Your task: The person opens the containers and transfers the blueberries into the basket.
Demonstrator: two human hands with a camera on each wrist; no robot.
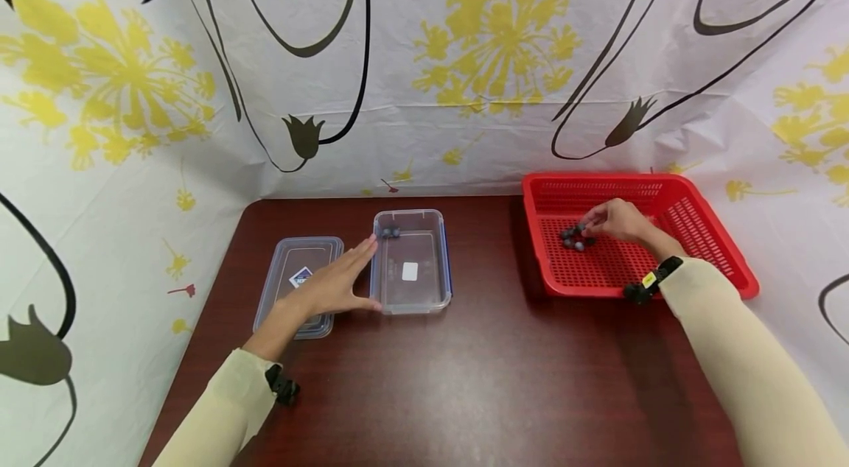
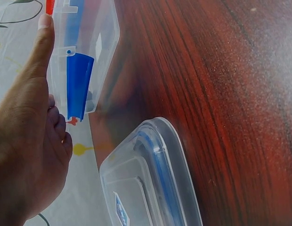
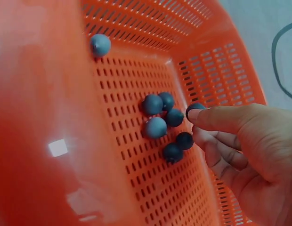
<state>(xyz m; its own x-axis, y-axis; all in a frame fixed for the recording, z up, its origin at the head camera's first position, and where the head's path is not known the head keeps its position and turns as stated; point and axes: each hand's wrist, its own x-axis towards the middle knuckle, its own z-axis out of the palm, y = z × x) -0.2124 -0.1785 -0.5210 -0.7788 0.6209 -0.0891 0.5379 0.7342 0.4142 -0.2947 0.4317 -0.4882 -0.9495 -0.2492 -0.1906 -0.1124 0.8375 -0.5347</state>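
Observation:
My right hand [image 1: 617, 220] reaches into the red basket [image 1: 719, 246]. In the right wrist view its thumb and fingertips pinch a dark blueberry [image 3: 195, 108] just above the basket floor. Several loose blueberries [image 3: 156, 127] lie clustered beside those fingers, and a paler single blueberry [image 3: 100, 45] sits apart near one wall. My left hand [image 1: 332, 284] spreads its straight fingers along the left side of a clear plastic container [image 1: 411, 295], fingertips and thumb right at its wall. A few blueberries [image 1: 391, 233] rest in the container's far left corner.
The container's clear lid [image 1: 301, 252] lies on the dark wooden table [image 1: 464, 378] to the left, partly under my left hand. Blue clips [image 2: 79, 84] hang on the container's sides. A patterned white cloth [image 1: 398, 128] rises behind the table.

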